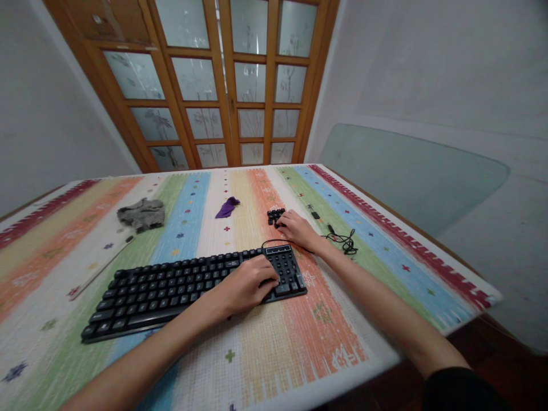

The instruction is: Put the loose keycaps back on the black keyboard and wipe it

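A black keyboard (171, 291) lies at a slant on the striped tablecloth. Over its right part, beside the number pad (285, 268), is my left hand (252, 279), its fingers curled down and closed; whatever is between the fingertips is hidden. Beyond the keyboard, a small group of loose black keycaps (274, 214) sits on the cloth. My right hand (296, 229) reaches them with fingers pinched together at the near keycaps, seemingly on one of them. Part of the group is covered by these fingers.
A coiled black cable (347, 242) lies right of my right forearm, near a small dark piece (315, 215). Farther back are a purple cloth (228, 208) and a grey rag (141, 214). A thin stick-like brush (103, 267) lies left of the keyboard.
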The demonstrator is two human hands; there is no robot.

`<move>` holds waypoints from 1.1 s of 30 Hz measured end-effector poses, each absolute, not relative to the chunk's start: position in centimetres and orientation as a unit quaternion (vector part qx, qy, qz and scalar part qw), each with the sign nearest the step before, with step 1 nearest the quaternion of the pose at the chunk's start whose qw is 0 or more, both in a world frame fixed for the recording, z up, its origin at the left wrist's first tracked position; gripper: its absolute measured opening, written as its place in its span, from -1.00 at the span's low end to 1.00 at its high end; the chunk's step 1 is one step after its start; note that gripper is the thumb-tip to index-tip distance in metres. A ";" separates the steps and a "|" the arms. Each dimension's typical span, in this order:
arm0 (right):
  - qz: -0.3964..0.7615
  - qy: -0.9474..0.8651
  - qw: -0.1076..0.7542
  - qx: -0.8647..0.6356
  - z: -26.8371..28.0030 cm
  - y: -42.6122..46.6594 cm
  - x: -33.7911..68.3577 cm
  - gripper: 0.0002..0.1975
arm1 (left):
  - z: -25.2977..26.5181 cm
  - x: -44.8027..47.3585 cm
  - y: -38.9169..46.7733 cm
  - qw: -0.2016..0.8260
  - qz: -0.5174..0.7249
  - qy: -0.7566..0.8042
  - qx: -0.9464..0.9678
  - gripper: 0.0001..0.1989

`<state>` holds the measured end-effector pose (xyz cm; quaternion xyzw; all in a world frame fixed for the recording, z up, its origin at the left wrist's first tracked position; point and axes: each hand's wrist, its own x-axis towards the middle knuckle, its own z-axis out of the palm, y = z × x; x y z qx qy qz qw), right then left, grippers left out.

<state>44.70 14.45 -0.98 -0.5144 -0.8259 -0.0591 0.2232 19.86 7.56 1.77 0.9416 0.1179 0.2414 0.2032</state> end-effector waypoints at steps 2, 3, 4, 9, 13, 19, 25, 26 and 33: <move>-0.061 -0.825 0.226 -0.514 -0.9 14.4 44.7 -0.93 | 1.6 19.8 7.6 0.203 0.243 0.116 0.941 -0.87; -0.061 -0.825 0.228 -0.514 -0.9 14.5 44.7 -0.93 | 1.6 19.8 7.7 0.202 0.242 0.115 0.942 -0.85; -0.061 -0.824 0.230 -0.514 -0.9 14.5 44.6 -0.93 | 1.5 19.8 7.7 0.200 0.240 0.113 0.943 -0.84; -0.053 -0.824 0.240 -0.511 -0.7 14.6 44.3 -0.90 | 1.8 19.8 7.7 0.176 0.215 0.106 0.955 -0.81; -0.002 -0.822 0.286 -0.492 0.5 13.6 44.0 -0.89 | 2.2 19.6 7.6 0.169 0.204 0.102 0.959 -0.81; 0.183 -0.841 0.302 -0.410 3.0 8.3 43.9 -0.90 | 1.9 19.5 7.8 0.184 0.195 0.097 0.958 -0.78; 0.236 -0.870 0.288 -0.324 2.8 3.6 42.8 -0.94 | 1.7 19.8 7.8 0.143 0.168 0.103 0.970 -0.73; 0.230 -0.871 0.286 -0.328 2.7 3.3 42.6 -0.93 | 1.7 19.8 7.8 0.131 0.158 0.101 0.974 -0.72; 0.200 -0.871 0.296 -0.338 2.6 2.7 42.2 -0.88 | 2.0 19.7 7.3 0.067 0.119 0.092 0.986 -0.76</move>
